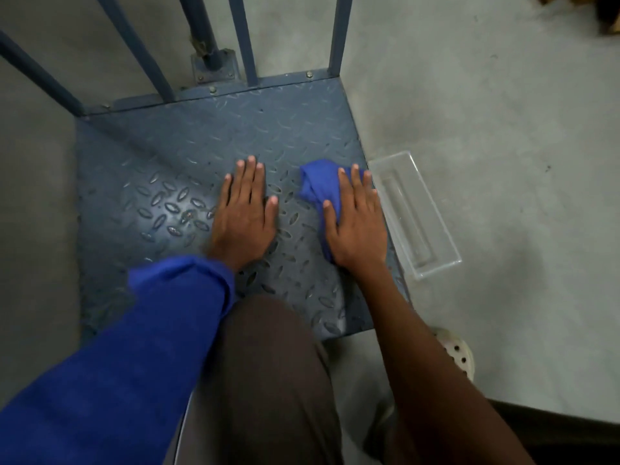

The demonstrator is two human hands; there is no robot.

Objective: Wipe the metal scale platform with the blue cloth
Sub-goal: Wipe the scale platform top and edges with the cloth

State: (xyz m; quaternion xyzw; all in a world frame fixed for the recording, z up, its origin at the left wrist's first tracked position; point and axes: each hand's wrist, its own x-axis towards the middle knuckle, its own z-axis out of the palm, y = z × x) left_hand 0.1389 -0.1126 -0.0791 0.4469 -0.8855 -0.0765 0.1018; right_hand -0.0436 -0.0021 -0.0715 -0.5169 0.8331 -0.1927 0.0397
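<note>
Blue cloth [318,186] pressed under flat, spread right hand [355,226] at right edge of platform [167,156], left hand [243,216] flat beside; looks mid-wipe, next sweep probably toward left edge.

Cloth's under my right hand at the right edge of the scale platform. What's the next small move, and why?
Probably push the right hand and blue cloth forward along that edge toward the railing: bare platform lies ahead, the left hand rests flat to the cloth's left, and a clear tray sits right.
</note>
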